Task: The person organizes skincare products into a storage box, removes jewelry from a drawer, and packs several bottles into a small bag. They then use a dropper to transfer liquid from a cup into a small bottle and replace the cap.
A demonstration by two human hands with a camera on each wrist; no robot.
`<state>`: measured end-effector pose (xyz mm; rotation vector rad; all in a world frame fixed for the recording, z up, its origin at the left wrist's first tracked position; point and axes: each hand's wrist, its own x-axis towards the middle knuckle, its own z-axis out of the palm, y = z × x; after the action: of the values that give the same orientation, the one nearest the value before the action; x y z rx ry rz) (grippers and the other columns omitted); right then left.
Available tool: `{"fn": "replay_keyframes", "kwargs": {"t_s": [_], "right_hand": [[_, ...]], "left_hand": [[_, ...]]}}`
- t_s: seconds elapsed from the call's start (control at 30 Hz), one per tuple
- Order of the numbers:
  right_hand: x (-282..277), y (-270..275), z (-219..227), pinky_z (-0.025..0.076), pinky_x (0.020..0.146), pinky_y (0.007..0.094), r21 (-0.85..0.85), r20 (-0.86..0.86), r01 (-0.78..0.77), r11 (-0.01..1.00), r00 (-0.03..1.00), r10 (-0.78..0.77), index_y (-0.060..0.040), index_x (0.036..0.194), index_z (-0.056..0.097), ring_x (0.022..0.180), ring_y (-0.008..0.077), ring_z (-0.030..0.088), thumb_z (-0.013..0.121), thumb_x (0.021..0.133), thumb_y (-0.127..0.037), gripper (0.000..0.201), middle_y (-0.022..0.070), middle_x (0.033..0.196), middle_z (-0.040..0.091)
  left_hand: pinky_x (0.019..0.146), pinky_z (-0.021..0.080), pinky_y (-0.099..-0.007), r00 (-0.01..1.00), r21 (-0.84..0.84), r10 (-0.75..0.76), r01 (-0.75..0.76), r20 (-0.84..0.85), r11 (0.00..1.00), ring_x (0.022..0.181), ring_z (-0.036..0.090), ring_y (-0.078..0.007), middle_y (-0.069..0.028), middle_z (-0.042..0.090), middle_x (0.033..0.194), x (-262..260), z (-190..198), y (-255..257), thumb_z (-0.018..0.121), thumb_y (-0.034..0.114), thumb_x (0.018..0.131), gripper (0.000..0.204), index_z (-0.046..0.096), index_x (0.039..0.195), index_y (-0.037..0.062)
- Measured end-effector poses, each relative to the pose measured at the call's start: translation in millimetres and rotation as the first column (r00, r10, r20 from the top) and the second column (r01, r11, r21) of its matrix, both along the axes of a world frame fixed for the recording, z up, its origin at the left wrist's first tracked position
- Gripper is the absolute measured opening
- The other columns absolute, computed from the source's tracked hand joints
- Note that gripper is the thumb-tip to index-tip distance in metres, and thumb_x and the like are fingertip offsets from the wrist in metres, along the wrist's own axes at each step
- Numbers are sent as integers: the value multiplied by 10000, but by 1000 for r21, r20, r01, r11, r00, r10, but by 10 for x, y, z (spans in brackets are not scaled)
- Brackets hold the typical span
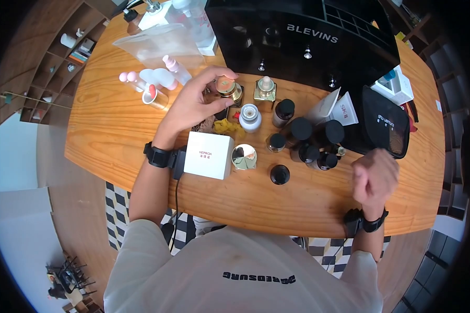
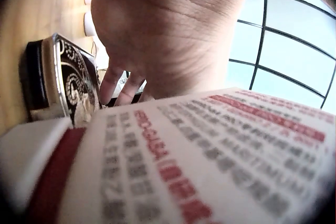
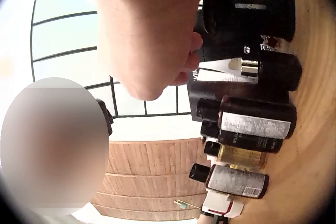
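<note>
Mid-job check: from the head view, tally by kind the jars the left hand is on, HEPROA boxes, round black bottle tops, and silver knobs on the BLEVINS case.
Gold-lidded jar in the left hand: 1
HEPROA box: 1
Round black tops in view: 7
Silver knobs: 3
Total: 12

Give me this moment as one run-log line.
left hand: grips gold-topped jar | right hand: near black pouch, nothing visibly held | white box: on table
</note>
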<state>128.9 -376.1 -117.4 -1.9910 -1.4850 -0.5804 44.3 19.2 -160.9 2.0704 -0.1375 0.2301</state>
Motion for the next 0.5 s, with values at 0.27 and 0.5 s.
{"fn": "replay_keyframes", "kwargs": {"t_s": [0.27,0.5], "right_hand": [[-35,126,74,502,840,418,115,-38,194,974,981,-191,-1,966,674,944,356,649,716,843,-107,169,157,999,693],[-74,158,-14,466,953,466,69,-21,195,978,981,-194,-34,1018,707,1128,386,591,753,802,-116,235,176,1221,651]], "left_hand": [[1041,530,-333,994,-44,9,-14,-110,999,1252,597,-187,-66,624,1332,17,26,-26,733,-87,872,500,575,1321,65],[1020,536,-318,997,-43,24,-28,-75,999,1201,623,-170,-62,654,1304,21,22,-28,752,-76,867,500,587,1318,61]]}}
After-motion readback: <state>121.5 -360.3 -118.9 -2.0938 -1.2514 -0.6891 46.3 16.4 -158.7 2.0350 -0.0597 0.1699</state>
